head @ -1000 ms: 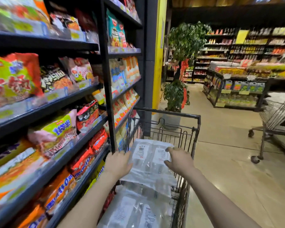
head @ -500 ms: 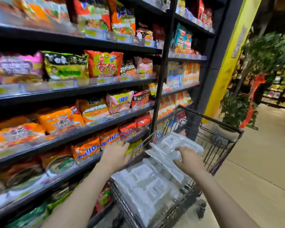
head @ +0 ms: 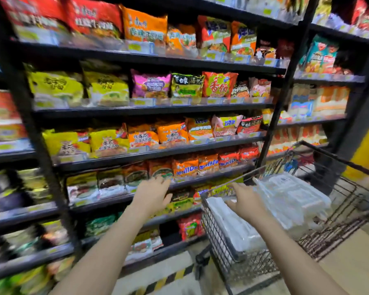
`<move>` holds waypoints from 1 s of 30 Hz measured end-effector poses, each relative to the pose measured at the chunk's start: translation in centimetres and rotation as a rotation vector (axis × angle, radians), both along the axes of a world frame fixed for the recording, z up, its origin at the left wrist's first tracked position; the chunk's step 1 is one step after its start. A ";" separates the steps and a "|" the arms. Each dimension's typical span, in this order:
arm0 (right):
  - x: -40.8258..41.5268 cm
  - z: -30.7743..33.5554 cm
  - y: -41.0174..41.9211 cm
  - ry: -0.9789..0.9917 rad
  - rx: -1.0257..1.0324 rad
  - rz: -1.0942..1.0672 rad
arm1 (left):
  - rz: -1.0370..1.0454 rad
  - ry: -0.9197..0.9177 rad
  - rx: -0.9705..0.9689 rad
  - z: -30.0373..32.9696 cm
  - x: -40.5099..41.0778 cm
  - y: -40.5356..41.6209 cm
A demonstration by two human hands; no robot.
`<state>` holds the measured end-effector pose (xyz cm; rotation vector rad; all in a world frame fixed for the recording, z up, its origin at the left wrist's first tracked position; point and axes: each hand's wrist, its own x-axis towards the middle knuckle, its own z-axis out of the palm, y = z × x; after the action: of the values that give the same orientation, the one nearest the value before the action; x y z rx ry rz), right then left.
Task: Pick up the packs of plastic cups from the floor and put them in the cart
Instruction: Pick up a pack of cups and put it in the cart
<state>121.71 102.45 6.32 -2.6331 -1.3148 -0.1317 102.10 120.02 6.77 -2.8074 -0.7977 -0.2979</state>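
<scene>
Head view: black shelves [head: 149,111] of noodle packets fill the left, and the wire cart [head: 219,239] at right holds the packs of plastic cups [head: 285,201] (clear, blurred) against its near-left corner. Left hand [head: 152,195] hovers before the shelves, fingers spread and empty; right hand [head: 246,200] reaches over the cart's near rim, fingers loosely extended, gripping nothing.

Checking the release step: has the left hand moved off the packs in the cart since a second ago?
Yes. The left hand is now left of the cart, open before the shelves, no longer on the packs.
</scene>
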 end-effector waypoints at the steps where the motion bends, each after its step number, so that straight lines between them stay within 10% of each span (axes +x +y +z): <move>1: -1.7 -0.1 0.1 -0.003 -0.007 0.016 | 0.017 -0.009 -0.020 -0.2 -2.1 -0.3; 30: -49.1 -3.0 -6.8 0.085 -0.057 0.996 | 1.098 -0.043 -0.194 -3.6 -56.6 -31.3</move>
<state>72.65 95.67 3.31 -1.6924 -2.3981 0.1655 45.55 88.71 3.14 -2.0557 -2.2468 -0.0804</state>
